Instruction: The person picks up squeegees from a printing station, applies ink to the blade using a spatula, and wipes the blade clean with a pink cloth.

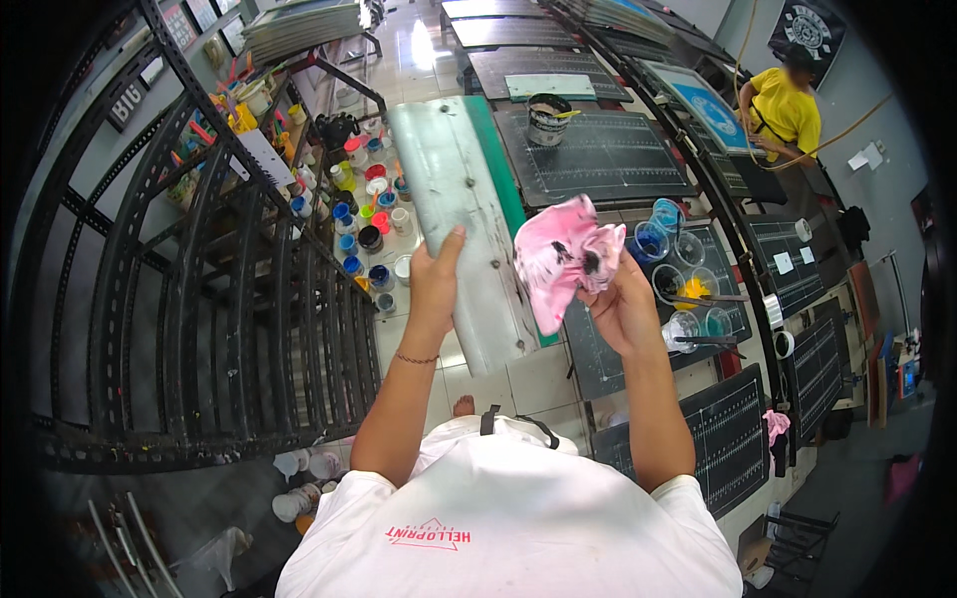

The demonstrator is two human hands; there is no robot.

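My left hand (439, 284) is closed on a long screen-printing squeegee (454, 189), with the thumb lying over its face. The squeegee has a silver metal holder dotted with screws and a green blade along its right edge. It is held up in front of me, tilted slightly. A crumpled pink rag (558, 254) with black ink stains is gripped in my right hand (623, 304), close beside the blade side. The rag overlaps the squeegee's right edge; whether it presses on the blade cannot be seen.
Black printing boards (588, 154) line the right, one bearing an ink tub (547, 120). Plastic cups (688, 284) of ink stand near my right hand. Many ink pots (371, 237) cover the floor beside a black metal rack (199, 279). A co-worker in yellow (788, 110) works far right.
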